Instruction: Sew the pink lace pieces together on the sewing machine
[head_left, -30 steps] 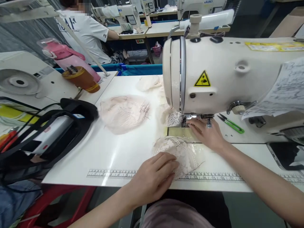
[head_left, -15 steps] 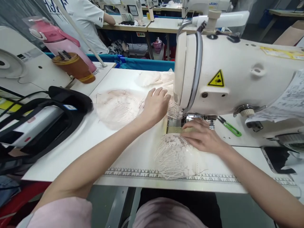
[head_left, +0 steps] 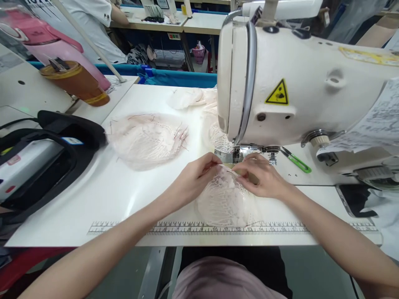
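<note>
A pale pink lace piece (head_left: 218, 203) lies in front of the sewing machine (head_left: 299, 87), over the table's printed ruler. My left hand (head_left: 202, 172) pinches its upper edge between thumb and fingers. Close beside it, my right hand (head_left: 262, 174) grips the same edge, just in front of the presser foot. Another lace part (head_left: 220, 137) shows behind the needle area, partly hidden by the machine head. On the left lies a rounded pile of lace pieces (head_left: 146, 139) with loose reddish threads.
Green thread snips (head_left: 297, 161) and a phone (head_left: 357, 200) lie to the right. At left are a black strapped device (head_left: 68, 153), a brown cup (head_left: 76, 83) and a pink bottle (head_left: 59, 45). More pale fabric (head_left: 187, 98) is at the back; a person sits beyond.
My left hand has come back from beside the machine head to the front lace piece and now pinches its edge. My right hand has closed on that edge. The view has shifted slightly.
</note>
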`<state>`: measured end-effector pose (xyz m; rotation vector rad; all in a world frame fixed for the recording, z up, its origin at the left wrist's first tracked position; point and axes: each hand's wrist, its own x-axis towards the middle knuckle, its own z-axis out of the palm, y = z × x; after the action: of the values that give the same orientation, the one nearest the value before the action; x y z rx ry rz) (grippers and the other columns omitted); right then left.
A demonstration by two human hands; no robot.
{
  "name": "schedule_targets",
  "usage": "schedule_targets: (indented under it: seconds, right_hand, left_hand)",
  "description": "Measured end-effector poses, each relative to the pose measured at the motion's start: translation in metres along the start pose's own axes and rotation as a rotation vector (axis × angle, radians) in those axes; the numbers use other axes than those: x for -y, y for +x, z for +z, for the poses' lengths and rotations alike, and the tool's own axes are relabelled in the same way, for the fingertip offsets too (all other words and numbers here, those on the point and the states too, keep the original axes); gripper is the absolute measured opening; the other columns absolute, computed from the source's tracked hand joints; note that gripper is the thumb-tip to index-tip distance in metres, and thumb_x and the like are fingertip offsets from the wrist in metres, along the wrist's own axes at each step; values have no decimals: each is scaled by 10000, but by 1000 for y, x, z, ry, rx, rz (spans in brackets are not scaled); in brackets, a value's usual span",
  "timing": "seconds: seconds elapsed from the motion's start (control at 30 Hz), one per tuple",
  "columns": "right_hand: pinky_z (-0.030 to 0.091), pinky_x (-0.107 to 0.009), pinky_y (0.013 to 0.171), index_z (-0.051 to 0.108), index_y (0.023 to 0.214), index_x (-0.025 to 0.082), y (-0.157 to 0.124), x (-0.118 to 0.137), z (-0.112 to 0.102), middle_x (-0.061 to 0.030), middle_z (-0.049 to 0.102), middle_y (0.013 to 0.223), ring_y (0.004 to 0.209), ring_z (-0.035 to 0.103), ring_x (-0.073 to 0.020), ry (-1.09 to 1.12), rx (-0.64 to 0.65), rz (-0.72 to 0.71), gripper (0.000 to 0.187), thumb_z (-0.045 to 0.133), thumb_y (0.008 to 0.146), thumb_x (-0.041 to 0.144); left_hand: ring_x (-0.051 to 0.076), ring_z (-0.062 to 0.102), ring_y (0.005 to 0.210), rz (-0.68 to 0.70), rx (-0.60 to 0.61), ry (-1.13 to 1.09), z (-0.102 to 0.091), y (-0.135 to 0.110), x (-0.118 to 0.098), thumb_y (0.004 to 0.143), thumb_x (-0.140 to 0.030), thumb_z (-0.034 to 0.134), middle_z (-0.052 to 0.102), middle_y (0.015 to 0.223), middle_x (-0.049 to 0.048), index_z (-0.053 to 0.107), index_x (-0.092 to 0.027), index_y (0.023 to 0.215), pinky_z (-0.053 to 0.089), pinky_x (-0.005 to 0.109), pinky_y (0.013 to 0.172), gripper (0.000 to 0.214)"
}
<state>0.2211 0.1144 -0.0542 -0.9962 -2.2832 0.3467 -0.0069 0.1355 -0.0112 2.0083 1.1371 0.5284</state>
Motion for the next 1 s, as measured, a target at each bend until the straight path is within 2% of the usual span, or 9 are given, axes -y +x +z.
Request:
schedule_targets:
  seconds: [0.1, 0.17, 0.23, 0.3, 0.4, 0.5, 0.63, 0.77, 1.0]
  right_hand:
    - [421, -330, 805, 591, 1049, 210, -3, -2, 0, 77, 555, 571, 606, 546, -121, -103, -84, 28, 181, 531, 903, 298]
    - [407, -329, 794, 616, 1007, 211, -4, -3, -1, 29, 636, 695, 754, 589, -146, -196, -96, -8, 157, 532, 912, 302]
    - [396, -332, 798, 639, 999, 224, -4, -4, -2, -10, 693, 946, 934, 591, -170, -279, -57, -82, 156, 512, 926, 275]
    - [393, -331, 787, 657, 996, 233, -3, -4, -3, 0, 688, 1082, 988, 583, -170, -341, -26, -134, 182, 485, 940, 249]
    - [398, -317, 725, 678, 975, 224, -1, -2, -6, 22, 716, 1021, 918, 606, -151, -393, -11, -152, 212, 468, 950, 233]
    - [393, -315, 696, 689, 966, 227, 0, -1, -8, 24, 723, 1004, 892, 616, -152, -428, 2, -142, 223, 468, 955, 247]
    - [375, -335, 732, 695, 955, 264, -2, 1, -7, 37, 714, 1064, 875, 628, -152, -526, -25, -73, 220, 475, 952, 258]
    - [359, -367, 797, 693, 994, 275, -5, -1, -2, 51, 716, 1075, 869, 644, -166, -616, -115, -9, 205, 496, 947, 308]
    - [352, -361, 813, 697, 972, 282, -4, 1, 1, 59, 716, 1076, 874, 648, -166, -634, -126, 8, 195, 509, 946, 329]
  left_hand:
    - [105, 528, 567, 39, 197, 100, -2, 28, -3, 920, -320, 450, 620, 719, -1, 610, -182, 866, 371, 212, 492, 218]
    - [109, 548, 567, 46, 282, 226, -2, 48, -3, 875, -295, 500, 627, 700, -7, 635, -184, 855, 379, 208, 491, 176]
    - [118, 577, 591, 53, 291, 320, -1, 65, -2, 826, -286, 555, 647, 722, -6, 641, -183, 880, 400, 207, 497, 145]
    - [137, 598, 614, 62, 252, 382, -1, 73, -3, 783, -294, 606, 665, 749, 1, 643, -184, 889, 417, 221, 507, 157]
    - [190, 629, 691, 94, 89, 545, 2, 63, -10, 800, -237, 592, 683, 787, 37, 653, -173, 895, 462, 280, 581, 130]
    - [233, 651, 833, 283, -92, 793, 12, 34, -16, 881, -140, 477, 701, 902, 85, 663, -127, 940, 518, 352, 710, 196]
    - [268, 589, 1134, 522, -123, 848, 34, 4, -5, 936, -139, 389, 609, 1253, 159, 563, -61, 1222, 533, 385, 868, 344]
    - [280, 485, 1275, 541, -91, 853, 41, 5, 11, 928, -151, 387, 493, 1385, 171, 480, -48, 1325, 470, 422, 999, 420]
    - [262, 464, 1297, 535, -38, 856, 31, 20, 18, 923, -152, 376, 479, 1406, 138, 496, -74, 1320, 430, 414, 1051, 422]
